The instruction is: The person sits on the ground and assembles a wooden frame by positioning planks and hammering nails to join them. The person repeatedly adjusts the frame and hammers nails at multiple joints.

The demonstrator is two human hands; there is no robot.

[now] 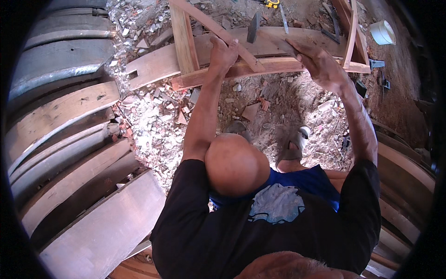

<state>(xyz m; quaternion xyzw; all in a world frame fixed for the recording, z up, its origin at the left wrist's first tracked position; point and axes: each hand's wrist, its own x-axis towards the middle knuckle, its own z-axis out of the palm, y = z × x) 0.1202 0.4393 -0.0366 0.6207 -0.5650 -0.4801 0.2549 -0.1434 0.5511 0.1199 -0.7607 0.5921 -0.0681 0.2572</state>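
My left hand [224, 56] is closed around a narrow wooden strip [209, 25] that slants down to the right. The strip's lower end lies across a reddish wooden rail [278, 66] of a frame. Beside that hand an upright wooden piece [184, 42] meets the same rail. My right hand [321, 69] grips the handle end of a hammer [253, 28], whose dark head points left, just beyond the strip's lower end. Part of the grip is hidden by my fingers. Behind the rail lies a broad plank [153, 67] under the frame.
Stacked boards [60, 109] line the left, and more planks [404, 186] the right. Rubble [158, 121] covers the ground. A yellow tape measure [272, 3] lies at the far edge, a white bucket [383, 32] at far right. Slanted wooden pieces [351, 37] rise at the frame's right end.
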